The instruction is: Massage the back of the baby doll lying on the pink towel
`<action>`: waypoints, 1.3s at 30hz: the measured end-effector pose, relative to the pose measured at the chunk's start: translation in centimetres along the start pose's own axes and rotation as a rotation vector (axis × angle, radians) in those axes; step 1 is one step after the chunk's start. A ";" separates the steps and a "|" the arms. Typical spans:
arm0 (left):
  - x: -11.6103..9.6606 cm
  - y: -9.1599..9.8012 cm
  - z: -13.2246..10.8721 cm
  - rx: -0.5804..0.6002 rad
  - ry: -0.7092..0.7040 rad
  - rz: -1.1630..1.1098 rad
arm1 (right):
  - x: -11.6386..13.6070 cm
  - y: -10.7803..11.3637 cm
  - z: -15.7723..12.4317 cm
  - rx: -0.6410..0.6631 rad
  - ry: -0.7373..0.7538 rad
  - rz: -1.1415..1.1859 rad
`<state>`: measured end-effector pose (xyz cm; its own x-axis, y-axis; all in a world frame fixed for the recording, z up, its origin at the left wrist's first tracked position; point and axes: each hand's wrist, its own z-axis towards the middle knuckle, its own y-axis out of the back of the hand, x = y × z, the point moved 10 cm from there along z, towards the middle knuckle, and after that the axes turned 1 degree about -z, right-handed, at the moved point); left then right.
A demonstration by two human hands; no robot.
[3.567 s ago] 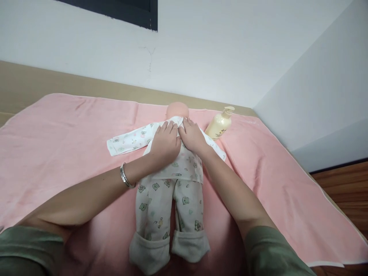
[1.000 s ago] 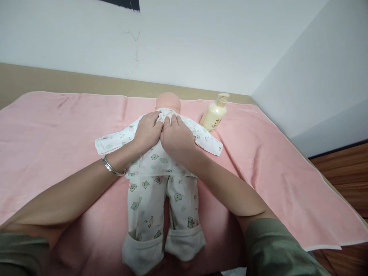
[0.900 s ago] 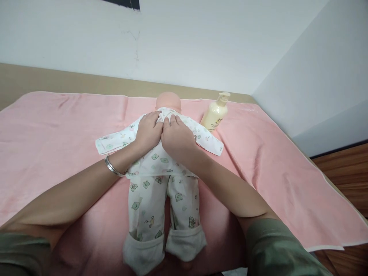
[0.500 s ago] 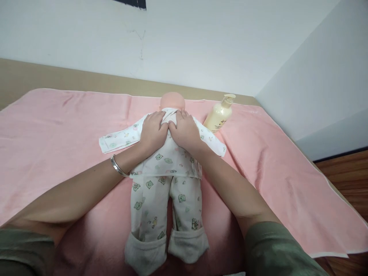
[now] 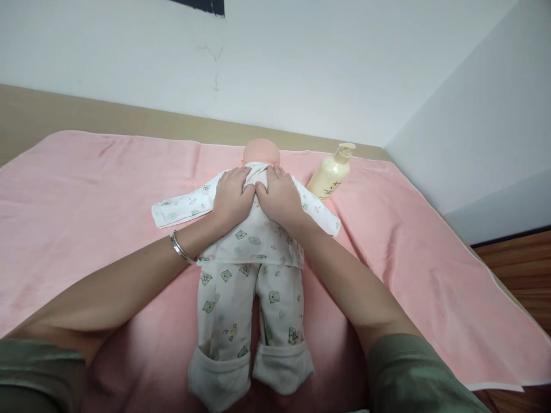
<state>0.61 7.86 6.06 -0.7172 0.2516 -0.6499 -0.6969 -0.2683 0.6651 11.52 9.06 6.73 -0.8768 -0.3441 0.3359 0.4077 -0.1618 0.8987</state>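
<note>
A baby doll lies stretched out with its bald head away from me, dressed in a white long-sleeved top and white trousers printed with small green animals. My left hand rests flat on the left of the doll's upper body, fingers extended toward its shoulder. On the right side my right hand lies the same way, the two thumbs close together at the middle. Neither hand grasps anything. The doll's sleeves spread out to both sides, and the trouser ends are folded over.
A pink blanket covers the surface under the doll. A pale yellow pump bottle is tilted at the doll's upper right. Behind the blanket runs a beige edge against a white wall. Brown wood shows at the right.
The whole view has shifted very slightly. Both hands stay flat on the doll's upper body, and the doll and bottle keep their places.
</note>
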 end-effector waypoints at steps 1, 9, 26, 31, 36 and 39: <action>0.0 0.0 0.0 0.003 -0.001 -0.001 | 0.0 0.0 0.0 -0.005 0.004 0.000; 0.1 -0.1 0.0 -0.006 -0.008 0.028 | 0.5 0.0 -0.1 0.053 0.068 -0.077; 1.6 -0.1 1.1 0.041 0.091 -0.066 | 4.1 1.0 -2.9 0.031 0.157 -0.390; 0.2 0.4 0.9 0.104 0.085 0.047 | 4.3 0.6 -3.1 0.090 0.191 -0.390; -1.5 0.8 -0.2 0.187 0.082 0.274 | 1.1 0.7 -0.2 0.092 0.128 -0.137; -2.1 0.9 -0.6 0.200 0.062 0.302 | -0.5 0.6 0.7 0.088 0.050 -0.076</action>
<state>1.49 6.59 7.78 -0.8931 0.1303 -0.4305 -0.4460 -0.1328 0.8851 12.04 9.80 7.27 -0.8897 -0.3798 0.2535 0.3147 -0.1078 0.9430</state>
